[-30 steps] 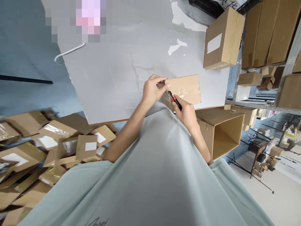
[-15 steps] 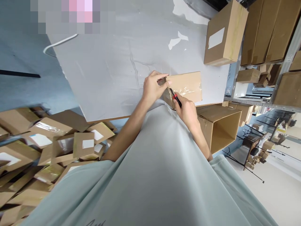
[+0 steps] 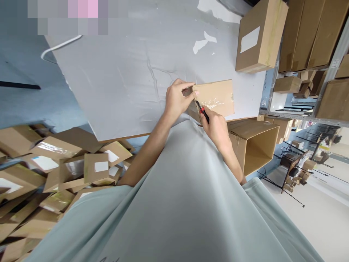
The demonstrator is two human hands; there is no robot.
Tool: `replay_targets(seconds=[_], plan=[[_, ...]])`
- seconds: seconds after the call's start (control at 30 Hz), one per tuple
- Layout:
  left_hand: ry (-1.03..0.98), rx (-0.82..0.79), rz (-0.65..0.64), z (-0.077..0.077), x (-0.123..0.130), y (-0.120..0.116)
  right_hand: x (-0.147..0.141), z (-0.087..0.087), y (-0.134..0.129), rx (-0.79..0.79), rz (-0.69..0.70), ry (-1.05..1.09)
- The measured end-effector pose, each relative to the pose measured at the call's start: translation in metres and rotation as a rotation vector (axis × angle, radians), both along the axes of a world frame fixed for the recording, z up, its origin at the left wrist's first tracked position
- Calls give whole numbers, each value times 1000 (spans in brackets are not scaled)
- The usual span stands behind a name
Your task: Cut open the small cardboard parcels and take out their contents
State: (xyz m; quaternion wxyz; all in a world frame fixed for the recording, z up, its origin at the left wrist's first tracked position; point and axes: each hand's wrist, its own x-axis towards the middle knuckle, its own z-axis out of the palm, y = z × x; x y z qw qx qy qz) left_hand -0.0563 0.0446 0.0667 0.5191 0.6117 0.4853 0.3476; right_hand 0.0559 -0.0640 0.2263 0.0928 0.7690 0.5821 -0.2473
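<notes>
A small cardboard box with shiny clear tape on it lies on the grey table near its front edge. My left hand grips the box's left end at a corner, thumb and fingers pinched on the cardboard. In my right hand is a box cutter with a black and red handle. Its tip is at the box's left edge, just below my left thumb. The blade itself is too small to make out.
A larger labelled cardboard box stands at the table's right back. Below the table's right edge is an open empty carton. Many cardboard boxes are heaped on the floor at left. Shelving with boxes stands at right. A white cable hangs over the left edge.
The view has shifted slightly, moving the table and boxes a little in the picture. Both hands keep their hold on the box and the box cutter, with hardly any visible movement.
</notes>
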Motion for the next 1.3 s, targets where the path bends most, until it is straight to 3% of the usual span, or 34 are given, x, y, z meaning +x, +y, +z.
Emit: replay_targets(seconds=[0.3, 0.57, 0.83, 1.1, 1.3], plan=[[5, -20, 27, 4, 2, -1, -27, 2, 17, -145, -10, -180], [34, -14, 27, 4, 1, -5, -26, 9, 23, -263, 19, -218], [32, 6, 43, 1, 3, -12, -22, 12, 8, -309, 15, -193], [83, 11, 66, 5, 5, -15, -13, 3, -3, -301, 97, -149], [111, 18, 82, 8, 0, -19, 19, 27, -23, -237, 107, -38]])
